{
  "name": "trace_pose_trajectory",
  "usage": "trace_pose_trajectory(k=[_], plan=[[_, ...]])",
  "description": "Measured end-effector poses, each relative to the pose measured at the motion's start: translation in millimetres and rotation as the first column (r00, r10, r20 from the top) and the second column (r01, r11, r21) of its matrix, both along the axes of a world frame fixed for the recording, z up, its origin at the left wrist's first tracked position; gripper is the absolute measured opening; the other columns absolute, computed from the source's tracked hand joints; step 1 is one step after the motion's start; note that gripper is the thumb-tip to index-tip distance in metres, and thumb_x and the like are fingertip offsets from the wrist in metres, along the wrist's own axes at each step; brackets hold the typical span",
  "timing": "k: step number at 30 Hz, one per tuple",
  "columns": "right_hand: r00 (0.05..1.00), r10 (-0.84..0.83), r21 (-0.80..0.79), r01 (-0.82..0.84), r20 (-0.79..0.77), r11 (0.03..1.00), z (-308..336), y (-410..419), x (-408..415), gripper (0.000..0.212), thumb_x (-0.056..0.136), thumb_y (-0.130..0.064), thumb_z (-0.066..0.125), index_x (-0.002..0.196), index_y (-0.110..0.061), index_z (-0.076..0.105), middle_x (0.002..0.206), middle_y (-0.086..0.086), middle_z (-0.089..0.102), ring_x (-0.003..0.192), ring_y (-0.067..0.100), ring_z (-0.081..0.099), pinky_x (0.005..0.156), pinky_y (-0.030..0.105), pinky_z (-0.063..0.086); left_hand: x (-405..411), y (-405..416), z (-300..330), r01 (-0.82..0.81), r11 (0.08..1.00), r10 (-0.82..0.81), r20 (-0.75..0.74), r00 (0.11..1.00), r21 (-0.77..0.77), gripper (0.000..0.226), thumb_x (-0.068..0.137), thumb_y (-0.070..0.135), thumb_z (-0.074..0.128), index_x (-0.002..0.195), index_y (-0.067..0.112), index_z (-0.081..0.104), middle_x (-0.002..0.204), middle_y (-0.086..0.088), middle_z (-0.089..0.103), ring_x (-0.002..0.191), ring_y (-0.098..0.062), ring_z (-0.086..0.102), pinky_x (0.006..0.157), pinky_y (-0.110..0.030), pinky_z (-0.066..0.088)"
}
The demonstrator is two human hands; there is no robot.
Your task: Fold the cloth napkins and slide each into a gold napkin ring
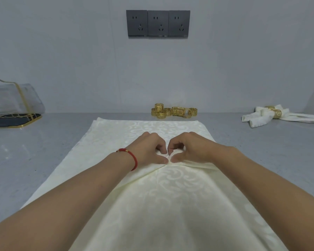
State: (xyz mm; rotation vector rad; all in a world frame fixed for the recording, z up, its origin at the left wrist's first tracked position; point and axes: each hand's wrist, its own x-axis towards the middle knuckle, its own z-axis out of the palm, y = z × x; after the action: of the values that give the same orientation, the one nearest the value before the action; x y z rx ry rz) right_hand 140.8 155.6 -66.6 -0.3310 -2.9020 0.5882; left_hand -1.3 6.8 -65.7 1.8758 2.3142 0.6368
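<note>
A cream damask napkin [163, 196] lies spread on the grey table, running from the front edge toward the wall. My left hand [149, 149], with a red cord bracelet on its wrist, and my right hand [190, 147] meet at the napkin's middle. Both pinch a gathered ridge of cloth between thumb and curled fingers, and creases fan out from that point. Several gold napkin rings [173, 112] sit in a cluster against the wall behind the napkin. Two folded napkins in gold rings [272, 113] lie at the far right.
A clear holder with gold trim [13, 104] stands at the far left on a dark base, holding stacked pale cloth. Three dark wall sockets [158, 23] sit above the rings. Grey table surface [34, 160] shows on both sides of the napkin.
</note>
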Motion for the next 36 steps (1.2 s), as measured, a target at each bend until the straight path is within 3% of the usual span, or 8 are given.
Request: trace_pose_trajectory(k=[5,8,12,16,19,27,31,36], plan=[[0.999,0.033,0.212,-0.036,0.018,0.977,-1.9,-3.5,6.6,0.028,0.082,-0.05,0.076,0.105,-0.037,0.066,0.107,-0.015,0.063,0.102,0.01,0.057,0.086,0.036,0.051,4.1,6.4,1.0,-0.051,0.999,0.051,0.011,0.999,-0.007,0.018,0.07,0.029,0.083,0.081,0.022,0.071,0.073,0.016,0.059,0.073,0.002,0.049,0.063,-0.015,0.037],[0.999,0.052,0.232,-0.05,-0.002,0.972,-5.6,-1.6,6.3,0.021,0.086,-0.044,0.073,0.105,-0.035,0.067,0.104,-0.014,0.065,0.097,0.011,0.058,0.083,0.039,0.052,2.9,5.5,-0.8,-0.064,0.998,0.064,0.075,0.995,0.008,0.017,0.07,0.027,0.084,0.083,0.02,0.076,0.072,0.015,0.063,0.069,0.003,0.052,0.06,-0.009,0.037],[0.996,0.084,0.164,-0.082,-0.001,0.983,-2.9,4.5,-1.6,0.014,0.085,-0.035,0.077,0.096,-0.03,0.071,0.088,-0.011,0.071,0.082,0.012,0.063,0.076,0.042,0.054,2.7,7.8,10.3,-0.039,0.997,0.039,-0.014,0.999,-0.068,0.022,0.071,0.033,0.087,0.086,0.021,0.077,0.074,0.016,0.061,0.074,0.002,0.053,0.066,-0.014,0.042],[0.996,0.085,0.111,-0.086,0.012,0.99,0.3,10.4,-9.1,0.016,0.084,-0.03,0.082,0.098,-0.027,0.074,0.085,-0.008,0.074,0.079,0.012,0.065,0.076,0.04,0.055,11.3,15.1,23.4,-0.045,0.987,0.015,-0.192,0.981,-0.154,0.029,0.068,0.033,0.088,0.06,0.028,0.06,0.059,0.015,0.051,0.069,-0.006,0.054,0.057,-0.019,0.041],[0.996,0.085,0.087,-0.088,0.034,0.992,2.5,16.4,-12.7,0.02,0.085,-0.029,0.081,0.103,-0.03,0.074,0.094,-0.01,0.075,0.087,0.009,0.068,0.081,0.036,0.056,23.5,22.5,21.8,-0.086,0.983,0.041,-0.264,0.964,-0.16,0.028,0.069,0.026,0.083,0.07,0.025,0.055,0.079,0.006,0.055,0.078,-0.018,0.061,0.063,-0.029,0.052],[0.994,0.064,0.028,-0.067,0.09,0.997,6.7,24.5,-16.8,0.021,0.082,-0.036,0.084,0.1,-0.031,0.074,0.093,-0.013,0.075,0.088,0.003,0.067,0.083,0.032,0.056,28.3,24.7,12.0,-0.085,0.987,0.054,-0.216,0.975,-0.137,0.027,0.072,0.021,0.079,0.08,0.019,0.054,0.08,0.004,0.05,0.09,-0.024,0.057,0.064,-0.028,0.045],[0.994,0.055,0.004,-0.056,0.094,0.998,10.7,28.5,-19.2,0.021,0.078,-0.037,0.087,0.093,-0.03,0.073,0.094,-0.016,0.075,0.086,-0.002,0.065,0.083,0.027,0.054,22.3,28.1,1.8,-0.099,0.993,0.089,-0.151,0.985,-0.063,0.036,0.069,0.02,0.078,0.068,0.023,0.042,0.079,0.003,0.051,0.09,-0.024,0.057,0.06,-0.029,0.045],[0.998,0.041,-0.209,-0.032,0.038,0.977,19.2,30.1,-28.2,0.016,0.084,-0.037,0.083,0.092,-0.026,0.075,0.092,-0.009,0.076,0.089,0.007,0.07,0.083,0.022,0.052,-9.4,28.2,-5.7,-0.215,0.977,0.214,-0.091,0.973,-0.006,0.039,0.068,0.025,0.08,0.07,0.028,0.041,0.1,-0.004,0.056,0.098,-0.026,0.05,0.069,-0.03,0.042]])
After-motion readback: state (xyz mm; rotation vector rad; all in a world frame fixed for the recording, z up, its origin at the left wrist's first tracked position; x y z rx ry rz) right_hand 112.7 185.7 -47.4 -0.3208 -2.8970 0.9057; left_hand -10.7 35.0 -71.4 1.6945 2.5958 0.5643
